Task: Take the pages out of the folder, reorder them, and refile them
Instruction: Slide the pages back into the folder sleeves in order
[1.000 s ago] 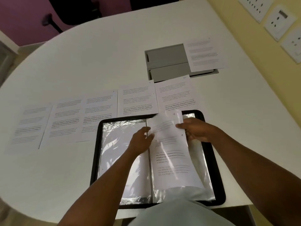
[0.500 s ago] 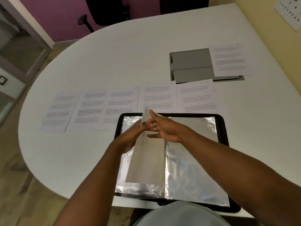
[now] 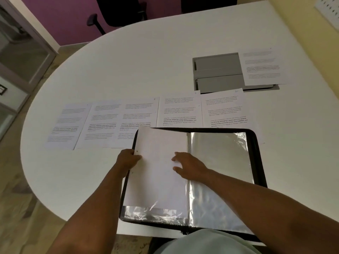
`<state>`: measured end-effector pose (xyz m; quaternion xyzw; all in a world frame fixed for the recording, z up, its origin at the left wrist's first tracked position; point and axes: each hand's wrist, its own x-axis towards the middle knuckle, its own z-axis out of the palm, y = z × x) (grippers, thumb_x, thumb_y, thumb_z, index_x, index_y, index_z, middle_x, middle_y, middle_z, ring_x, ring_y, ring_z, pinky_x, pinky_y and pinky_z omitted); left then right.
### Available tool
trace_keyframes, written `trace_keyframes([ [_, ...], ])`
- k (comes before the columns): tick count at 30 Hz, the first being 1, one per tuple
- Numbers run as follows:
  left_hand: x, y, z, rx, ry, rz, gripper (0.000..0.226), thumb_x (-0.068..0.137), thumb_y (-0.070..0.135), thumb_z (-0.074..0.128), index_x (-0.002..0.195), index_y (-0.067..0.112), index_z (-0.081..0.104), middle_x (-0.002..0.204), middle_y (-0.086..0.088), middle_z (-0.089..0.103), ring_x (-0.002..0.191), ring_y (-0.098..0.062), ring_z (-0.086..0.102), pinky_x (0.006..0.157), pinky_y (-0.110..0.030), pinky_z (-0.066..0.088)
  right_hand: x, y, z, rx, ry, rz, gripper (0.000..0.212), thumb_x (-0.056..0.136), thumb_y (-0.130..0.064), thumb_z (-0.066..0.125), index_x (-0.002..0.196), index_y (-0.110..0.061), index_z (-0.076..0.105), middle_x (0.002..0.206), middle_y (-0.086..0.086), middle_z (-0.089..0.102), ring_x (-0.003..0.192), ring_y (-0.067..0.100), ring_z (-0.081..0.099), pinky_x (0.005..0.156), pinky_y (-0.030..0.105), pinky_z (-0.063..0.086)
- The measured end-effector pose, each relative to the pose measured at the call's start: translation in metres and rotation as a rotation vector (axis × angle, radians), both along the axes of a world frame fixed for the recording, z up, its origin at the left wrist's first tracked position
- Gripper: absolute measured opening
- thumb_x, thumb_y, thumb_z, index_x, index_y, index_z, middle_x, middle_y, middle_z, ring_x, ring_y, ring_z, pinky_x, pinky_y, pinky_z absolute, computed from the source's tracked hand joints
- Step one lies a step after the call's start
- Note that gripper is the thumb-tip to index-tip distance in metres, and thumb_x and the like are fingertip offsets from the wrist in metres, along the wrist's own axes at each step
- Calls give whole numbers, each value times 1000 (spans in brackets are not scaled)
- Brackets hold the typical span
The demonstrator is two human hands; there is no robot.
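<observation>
Looking down, we see the white round-ended table (image 3: 128, 57) filling most of the view. Next in size, the black-edged folder (image 3: 257, 156) lies open at the near table edge, right in front of us, clear plastic sleeves (image 3: 220, 162) showing on its right half. A row of five printed pages (image 3: 180, 111) lies side by side on the table just beyond the folder's far edge, running off to the left; the near edges of the right-hand ones meet or slip under the folder rim. One more printed page (image 3: 261, 66) sits farther back on the right, partly covering a grey recessed hatch (image 3: 218, 70) in the tabletop.

On the folder's left half lies a blank-side-up sheet (image 3: 157, 180), its far left corner poking past the folder rim; whether it is inside a sleeve or loose on top we cannot tell. Crinkled plastic shows below its near edge.

Our left hand (image 3: 127, 161) grips the left edge of that sheet, thumb on top and fingers curled underneath. Our right hand (image 3: 189, 166) rests flat on the sheet near the folder's spine, fingers spread and straight, holding nothing.

Past the table, a black office chair (image 3: 117, 13) stands against a purple wall (image 3: 60, 19). A glass-panelled door (image 3: 20, 52) is at the left, a yellow wall (image 3: 311, 33) at the right.
</observation>
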<state>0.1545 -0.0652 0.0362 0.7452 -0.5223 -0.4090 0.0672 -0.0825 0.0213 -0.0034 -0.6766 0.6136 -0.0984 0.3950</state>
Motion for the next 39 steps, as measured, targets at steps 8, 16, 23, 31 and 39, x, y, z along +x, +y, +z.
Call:
trace_keyframes([
  [8,-20,14,-38,-90,-301,-208,65,89,28,61,146,12,34,147,-13,40,132,-34,41,106,-44,37,-9,11,-23,-49,346,254,76,93,-50,53,154,-25,15,163,2,-5,150,21,-4,120,39,9],
  [16,-55,32,-63,-148,-423,-692,78,92,62,41,154,26,9,162,-5,-1,149,-27,4,117,-44,18,-19,14,-40,-136,403,339,80,93,-61,44,154,-34,1,161,-4,-16,149,19,-13,118,38,-2],
  [23,-70,20,-59,-214,-436,-676,69,88,55,54,143,20,33,156,-10,24,142,-30,24,111,-43,32,-30,12,-30,-132,214,162,68,96,-52,46,154,-28,19,163,-3,7,150,15,6,119,34,8],
  [31,-127,12,-47,-279,-258,-715,63,92,44,55,145,18,35,155,-6,29,142,-27,27,113,-40,28,-79,12,-29,-238,120,-315,51,95,-39,56,139,-16,50,146,3,48,137,20,39,115,35,29],
  [39,-202,-11,-27,-366,-63,-723,54,92,35,59,139,13,45,143,-9,47,132,-26,40,107,-38,36,-146,-8,-26,-331,31,-674,37,90,-30,65,122,-10,64,119,8,66,115,24,58,101,35,44],
])
